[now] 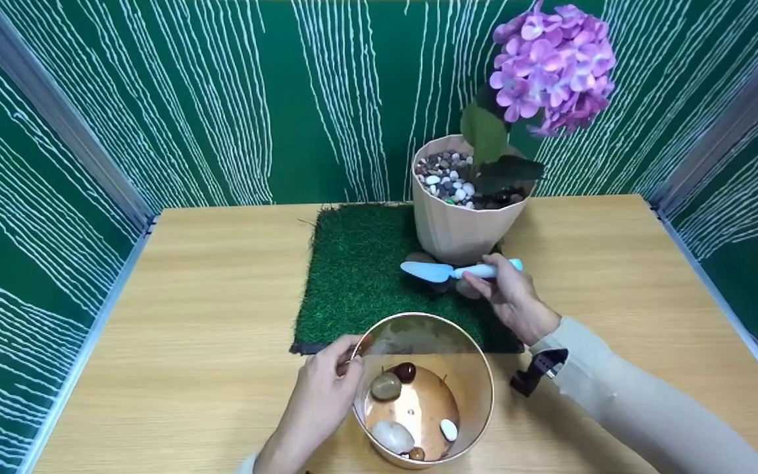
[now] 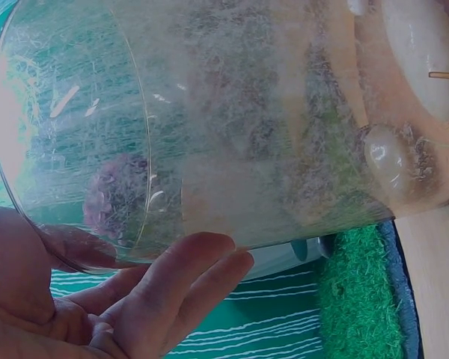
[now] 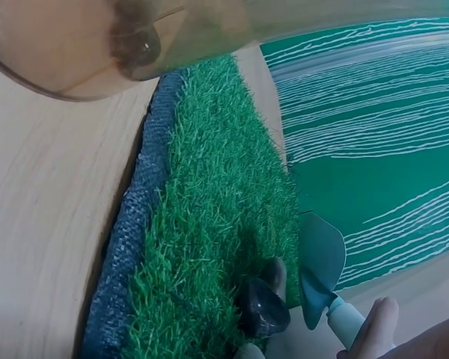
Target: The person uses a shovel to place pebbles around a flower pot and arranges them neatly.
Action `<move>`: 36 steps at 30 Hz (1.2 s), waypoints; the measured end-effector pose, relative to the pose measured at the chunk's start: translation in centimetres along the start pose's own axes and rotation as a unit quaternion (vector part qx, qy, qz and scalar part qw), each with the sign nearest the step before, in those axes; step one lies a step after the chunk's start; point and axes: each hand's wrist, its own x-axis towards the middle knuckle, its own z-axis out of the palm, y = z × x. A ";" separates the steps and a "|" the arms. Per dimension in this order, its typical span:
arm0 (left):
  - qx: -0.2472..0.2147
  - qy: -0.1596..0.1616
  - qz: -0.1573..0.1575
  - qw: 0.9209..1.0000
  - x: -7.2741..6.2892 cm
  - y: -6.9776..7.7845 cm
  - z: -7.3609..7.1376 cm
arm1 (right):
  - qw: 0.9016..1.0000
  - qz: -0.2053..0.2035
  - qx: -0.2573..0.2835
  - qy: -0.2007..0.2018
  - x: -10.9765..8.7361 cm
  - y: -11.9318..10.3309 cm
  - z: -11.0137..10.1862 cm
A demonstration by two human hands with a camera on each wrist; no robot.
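My left hand (image 1: 324, 387) grips the rim of a clear amber container (image 1: 488, 385), thumb inside and fingers outside. Several stones lie on its bottom, among them a grey-green stone (image 1: 385, 386), a dark red one (image 1: 405, 372) and a white one (image 1: 449, 430). In the left wrist view the fingers (image 2: 187, 273) press against the container's wall. My right hand (image 1: 516, 297) holds a light blue trowel (image 1: 426, 270) by its handle, over the grass mat and in front of the flower pot. The trowel's blade (image 3: 322, 258) carries nothing visible. Dark stones (image 3: 262, 307) lie on the mat below it.
A green artificial grass mat (image 1: 359, 276) lies on the wooden table (image 1: 221, 296). At its back right stands a beige pot (image 1: 461, 234) filled with pebbles, holding a purple hydrangea (image 1: 553, 69). Green walls with white streaks enclose the table.
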 end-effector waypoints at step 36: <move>0.018 0.032 0.012 0.999 -0.1 0.1 0.5 | 0.872 -0.259 -0.288 -0.299 -13.9 -2.6 -2.2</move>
